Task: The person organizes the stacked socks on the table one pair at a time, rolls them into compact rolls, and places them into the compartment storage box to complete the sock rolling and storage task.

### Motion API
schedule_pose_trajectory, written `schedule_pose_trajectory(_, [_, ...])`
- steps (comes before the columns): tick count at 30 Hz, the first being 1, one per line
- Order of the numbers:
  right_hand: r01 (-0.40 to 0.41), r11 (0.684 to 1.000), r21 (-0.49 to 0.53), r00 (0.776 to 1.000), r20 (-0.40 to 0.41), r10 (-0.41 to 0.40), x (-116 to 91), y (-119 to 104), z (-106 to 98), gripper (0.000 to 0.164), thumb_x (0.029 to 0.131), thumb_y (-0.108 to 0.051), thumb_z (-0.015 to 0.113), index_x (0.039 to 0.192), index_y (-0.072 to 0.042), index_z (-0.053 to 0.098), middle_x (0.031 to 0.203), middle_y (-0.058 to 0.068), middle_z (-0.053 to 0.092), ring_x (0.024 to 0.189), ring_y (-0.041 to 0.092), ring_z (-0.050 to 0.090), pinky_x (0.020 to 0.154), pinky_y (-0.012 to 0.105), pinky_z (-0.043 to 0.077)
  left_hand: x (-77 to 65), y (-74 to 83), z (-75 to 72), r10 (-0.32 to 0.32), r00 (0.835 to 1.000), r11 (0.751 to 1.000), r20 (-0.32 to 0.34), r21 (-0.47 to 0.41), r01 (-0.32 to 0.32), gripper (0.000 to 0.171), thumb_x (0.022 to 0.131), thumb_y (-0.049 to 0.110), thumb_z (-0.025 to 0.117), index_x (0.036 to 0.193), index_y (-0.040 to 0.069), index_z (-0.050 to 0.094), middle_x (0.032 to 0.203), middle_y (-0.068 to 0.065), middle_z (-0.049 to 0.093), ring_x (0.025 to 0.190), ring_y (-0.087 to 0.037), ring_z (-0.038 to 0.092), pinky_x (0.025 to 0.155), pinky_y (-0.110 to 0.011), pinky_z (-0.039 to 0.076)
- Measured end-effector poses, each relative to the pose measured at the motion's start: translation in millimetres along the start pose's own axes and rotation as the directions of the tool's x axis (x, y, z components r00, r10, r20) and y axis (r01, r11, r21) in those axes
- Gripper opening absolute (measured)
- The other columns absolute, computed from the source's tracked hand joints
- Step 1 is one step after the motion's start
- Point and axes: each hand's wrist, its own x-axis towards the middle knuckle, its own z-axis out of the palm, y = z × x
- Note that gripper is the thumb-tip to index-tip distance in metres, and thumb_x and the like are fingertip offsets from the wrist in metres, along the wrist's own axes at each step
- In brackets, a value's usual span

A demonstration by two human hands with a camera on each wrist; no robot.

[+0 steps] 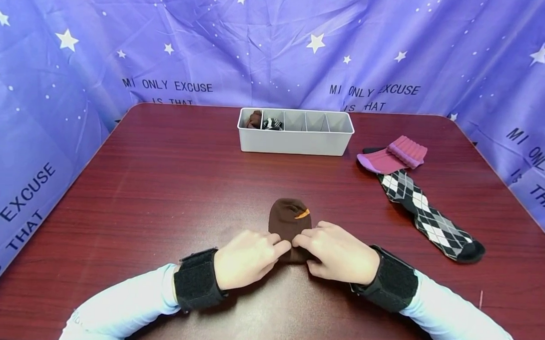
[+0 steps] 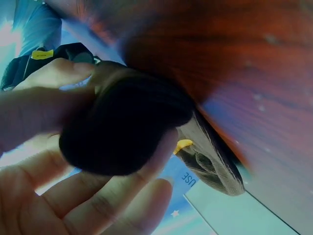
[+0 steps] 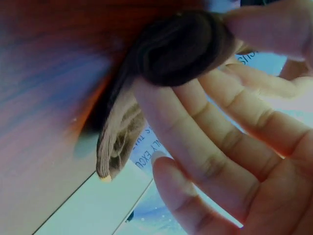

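Observation:
A brown sock [image 1: 283, 221] with a small orange patch lies on the table in front of me, its near end rolled up. My left hand [image 1: 247, 258] pinches the roll from the left with thumb and fingers. From the right, my right hand [image 1: 341, 253] grips the same roll. In the left wrist view the dark end of the roll [image 2: 122, 129] sits between thumb and fingers. The right wrist view shows the coiled layers of the other end [image 3: 183, 51], with the flat part of the sock stretching away beyond it.
A white divided box [image 1: 296, 142] stands at the back; its two left compartments hold a brown bundle [image 1: 254, 119] and a black-and-white bundle [image 1: 272, 124]. To the right, a pink sock [image 1: 385, 160] overlaps an argyle sock [image 1: 433, 218]. The reddish wooden table [image 1: 164, 176] meets a purple starry curtain.

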Motion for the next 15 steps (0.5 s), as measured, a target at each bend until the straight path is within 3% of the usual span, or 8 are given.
schedule_pose_trajectory(6, [-0.004,1.000,0.018,0.999,-0.037,0.005,0.2,-0.3,0.2,0.020,0.064,-0.012,0.056,0.083,-0.015,0.057,0.070,-0.011,0.057,0.063,0.000,0.048,0.059,0.021,0.032,-0.3,-1.6,1.7,-0.017,0.999,0.999,-0.039,0.044,0.019,0.024,0.063,0.010,0.061,0.082,0.014,0.046,0.058,0.005,0.049,0.045,-0.010,0.048,0.037,-0.024,0.033])
schedule_pose_trajectory(11, [0.013,1.000,0.006,0.997,-0.075,-0.012,-0.2,0.3,3.7,0.020,0.071,-0.018,0.057,0.092,-0.015,0.057,0.084,-0.009,0.058,0.074,0.003,0.051,0.062,0.022,0.036,-1.4,-3.3,0.6,-0.041,0.999,0.998,-0.002,0.043,0.041,0.032,0.058,0.011,0.065,0.084,0.015,0.047,0.060,0.004,0.050,0.047,-0.012,0.049,0.038,-0.025,0.035])
schedule_pose_trajectory(15, [0.027,1.000,-0.009,0.998,-0.063,-0.027,-0.2,1.7,5.2,0.033,0.069,-0.025,0.064,0.100,-0.016,0.054,0.093,-0.007,0.056,0.084,0.006,0.051,0.066,0.025,0.039,-1.5,-4.3,0.1,-0.069,0.997,0.996,0.028,0.055,0.067,0.030,0.059,0.011,0.065,0.083,0.016,0.048,0.064,0.003,0.052,0.053,-0.013,0.051,0.040,-0.026,0.038])
